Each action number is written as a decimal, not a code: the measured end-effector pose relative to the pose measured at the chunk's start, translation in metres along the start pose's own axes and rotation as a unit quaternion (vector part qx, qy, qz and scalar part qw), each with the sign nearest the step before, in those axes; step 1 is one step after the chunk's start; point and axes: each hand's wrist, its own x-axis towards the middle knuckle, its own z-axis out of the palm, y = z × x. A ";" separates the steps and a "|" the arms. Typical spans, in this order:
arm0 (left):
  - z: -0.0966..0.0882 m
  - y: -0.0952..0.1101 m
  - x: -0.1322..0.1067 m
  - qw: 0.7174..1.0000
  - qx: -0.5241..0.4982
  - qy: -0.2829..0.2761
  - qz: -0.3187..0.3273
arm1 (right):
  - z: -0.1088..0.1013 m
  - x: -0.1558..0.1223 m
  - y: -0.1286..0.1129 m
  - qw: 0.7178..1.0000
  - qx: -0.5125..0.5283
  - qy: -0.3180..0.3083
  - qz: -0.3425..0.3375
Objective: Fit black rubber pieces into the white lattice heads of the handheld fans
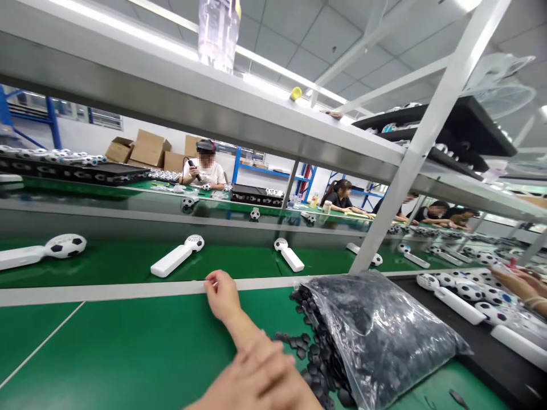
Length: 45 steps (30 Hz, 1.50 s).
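Note:
My right hand [223, 296] rests on the pale edge strip between the green bench and the conveyor belt, its fingers curled in with nothing visible in them. Across my right forearm lies my left hand [262, 373], fingers stretched out and somewhat blurred, touching the skin. Just beyond my right hand, on the belt, is a white-handled device with a soccer-ball head [173, 257]. A similar device [290, 256] lies farther right. Beside my forearm, a clear plastic bag [384, 336] of small black parts spills some loose black pieces [294, 343] onto the bench.
The green belt [239, 259] carries several more such devices. At right, a black tray [461, 336] holds soccer-ball-patterned pieces, with a co-worker's hand [519, 282] over it. A slanted white post [397, 171] and overhead shelf [256, 108] frame the station. Other people sit across the line.

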 end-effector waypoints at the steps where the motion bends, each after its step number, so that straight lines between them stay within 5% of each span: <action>1: -0.007 -0.008 -0.001 0.999 0.018 -0.007 -0.028 | -0.001 -0.003 -0.006 0.999 -0.021 -0.019 -0.028; 4: -0.026 -0.022 -0.005 0.990 0.074 -0.028 -0.115 | -0.002 -0.009 -0.023 0.977 -0.144 -0.090 -0.133; 7: -0.039 -0.028 -0.011 0.984 0.118 -0.075 -0.114 | 0.000 -0.010 -0.034 0.936 -0.247 -0.140 -0.210; 10: -0.045 -0.036 -0.015 0.979 0.151 -0.103 -0.090 | 0.005 -0.008 -0.039 0.917 -0.290 -0.156 -0.225; 15: -0.050 -0.046 -0.018 0.977 0.187 -0.072 -0.078 | 0.005 -0.006 -0.042 0.903 -0.335 -0.162 -0.216; 24: -0.054 -0.052 -0.019 0.980 0.176 -0.059 -0.066 | 0.003 -0.008 -0.032 0.932 -0.288 -0.104 -0.192; 33: -0.053 -0.039 -0.013 0.973 0.082 -0.084 -0.201 | 0.008 -0.015 -0.018 0.958 -0.205 -0.166 -0.111; 45: -0.059 -0.037 -0.011 0.977 0.060 -0.093 -0.184 | 0.006 -0.016 -0.018 0.963 -0.186 -0.161 -0.113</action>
